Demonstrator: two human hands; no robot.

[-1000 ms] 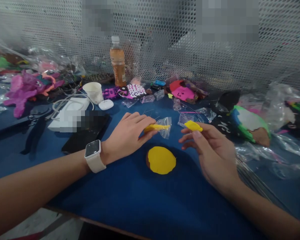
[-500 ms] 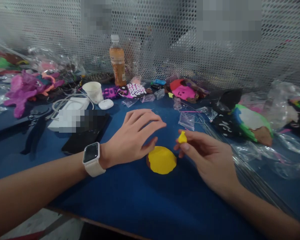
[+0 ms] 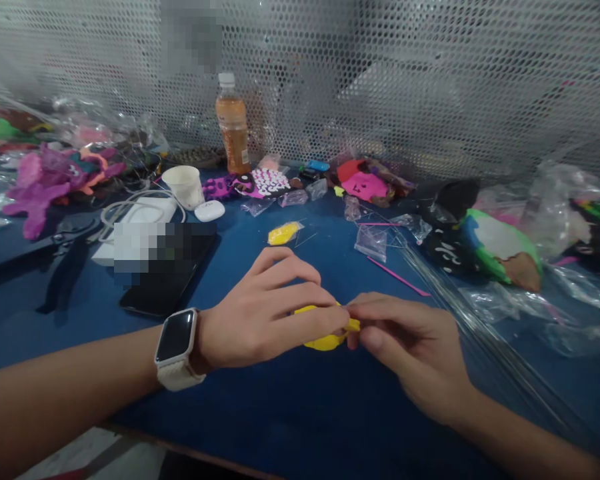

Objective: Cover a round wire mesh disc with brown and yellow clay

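Note:
A flat yellow clay disc point(image 3: 325, 344) lies on the table, partly covered by my left hand point(image 3: 275, 317). Over its right edge is a small lump of yellow clay point(image 3: 353, 325), mostly hidden by fingers. My left hand, with a watch point(image 3: 177, 337) on the wrist, reaches across the disc, its fingertips closed at the lump. From the other side, my right hand point(image 3: 413, 347) pinches the same lump between thumb and forefinger. The fingertips of both hands nearly meet there.
A small bag of yellow clay point(image 3: 283, 233) lies beyond my left hand. Leftward are a black phone point(image 3: 173, 267), a paper cup point(image 3: 183, 187) and pliers point(image 3: 70, 250). A drink bottle point(image 3: 233, 127) stands behind. Thin wires point(image 3: 460, 307) and a painted clay piece point(image 3: 503, 243) are rightward.
My left hand has moved right and nearer, over the disc, uncovering the yellow bag behind. My right hand has lowered the yellow lump, and the fingers of both hands have come together at it.

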